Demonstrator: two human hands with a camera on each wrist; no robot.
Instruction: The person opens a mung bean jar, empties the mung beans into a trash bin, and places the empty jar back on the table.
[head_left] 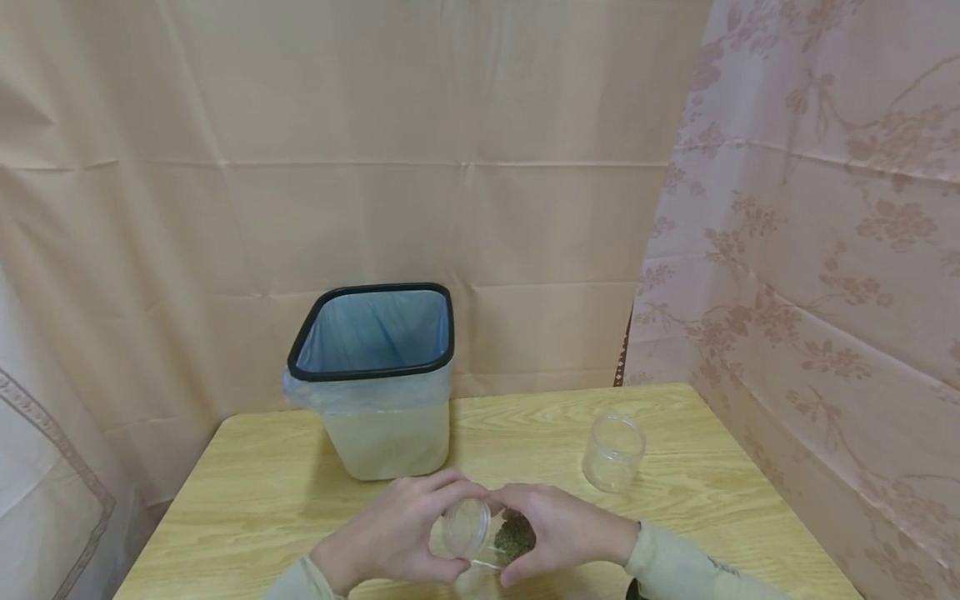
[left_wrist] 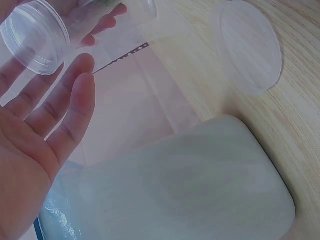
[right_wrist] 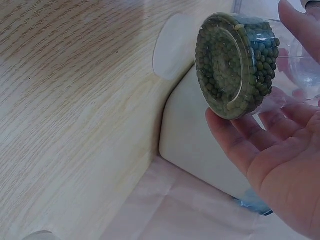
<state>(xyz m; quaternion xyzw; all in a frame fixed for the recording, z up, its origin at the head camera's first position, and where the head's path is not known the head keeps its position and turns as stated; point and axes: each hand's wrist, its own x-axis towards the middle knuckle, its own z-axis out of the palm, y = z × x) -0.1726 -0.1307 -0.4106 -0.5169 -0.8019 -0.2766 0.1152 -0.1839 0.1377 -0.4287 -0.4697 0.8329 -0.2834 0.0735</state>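
Observation:
My left hand [head_left: 401, 529] curls its thumb and fingers round a clear round lid [left_wrist: 32, 37] with a ridged edge. The lid is at the mouth end of a clear plastic jar, which lies sideways in my right hand [head_left: 566, 525]. Green mung beans [right_wrist: 220, 65] have gathered at the jar's base, pointing away from the lid. In the head view the beans show dark green between the right thumb and fingers, which hide part of the jar. Both hands meet just above the table, their fingertips close together.
A bin [head_left: 390, 442] with a black rim and a blue liner stands behind the left hand. Another clear jar [head_left: 615, 454] stands at the right. A translucent disc [left_wrist: 250, 47] lies on the wooden table [head_left: 525, 425] near the bin. Curtains hang behind and to the right.

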